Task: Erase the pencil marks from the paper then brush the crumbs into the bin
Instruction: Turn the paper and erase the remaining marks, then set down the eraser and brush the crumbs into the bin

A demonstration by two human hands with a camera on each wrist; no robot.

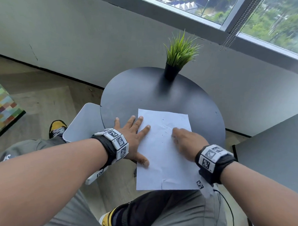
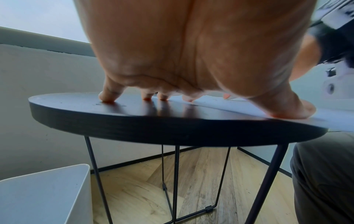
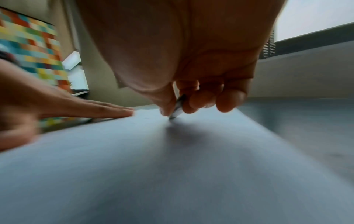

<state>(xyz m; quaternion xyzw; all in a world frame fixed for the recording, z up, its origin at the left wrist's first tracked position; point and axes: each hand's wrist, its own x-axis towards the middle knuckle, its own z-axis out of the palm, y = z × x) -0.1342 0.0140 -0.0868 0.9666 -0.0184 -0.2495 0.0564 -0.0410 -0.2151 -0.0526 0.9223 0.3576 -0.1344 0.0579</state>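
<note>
One sheet of paper [image 1: 165, 151] lies on the round dark bench [image 1: 143, 89], its near edge overhanging the bench rim toward the person. The left hand [image 1: 131, 139] is spread flat with straight fingers: index finger and thumb press on the left margin of the paper, the other fingertips rest on bare bench just left of the sheet. The right hand [image 1: 188, 140] is curled, knuckles up, over the middle of the paper. In the head view what it holds is hidden beneath the fingers; only the right wrist view shows one small pale eraser [image 3: 178, 108] pinched between thumb and fingers, its lower tip touching the paper. That view is blurred, so the eraser's shape and colour are hard to make out.

A few short pencil marks [image 1: 162, 120] are scattered ahead of and between the two hands; they are too faint and small to count, and crumbs cannot be told apart from them. One white bin [image 1: 84, 124] stands on the floor left of the left hand, partly cut off by the bench edge and the left forearm. One potted grass plant [image 1: 175, 60] stands at the far side of the bench, well apart from both hands.
</note>
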